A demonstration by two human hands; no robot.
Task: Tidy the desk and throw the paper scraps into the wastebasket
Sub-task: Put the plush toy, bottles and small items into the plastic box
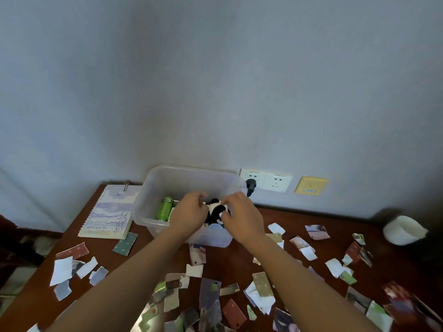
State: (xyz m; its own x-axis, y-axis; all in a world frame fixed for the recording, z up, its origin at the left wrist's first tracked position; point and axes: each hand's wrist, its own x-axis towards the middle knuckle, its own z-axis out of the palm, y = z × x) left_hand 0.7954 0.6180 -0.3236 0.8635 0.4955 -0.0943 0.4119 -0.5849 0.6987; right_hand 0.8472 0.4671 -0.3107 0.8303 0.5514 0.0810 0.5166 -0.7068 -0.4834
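Both my hands reach into a clear plastic bin (153, 188) at the back of the dark wooden desk (239, 262). My left hand (189, 215) and my right hand (242, 218) grip a small black-and-white panda plush (215, 209) from either side, over the bin's inside. A green tube (165, 208) lies in the bin to the left of the plush. Several torn paper scraps (211, 291) cover the desk in front of the bin and to both sides. No wastebasket is in view.
A spiral notebook (110, 212) lies left of the bin, near the desk's left edge. A white cup-like object (402, 230) lies at the right. Wall sockets (266, 179) with a black plug (250, 185) sit just behind the bin.
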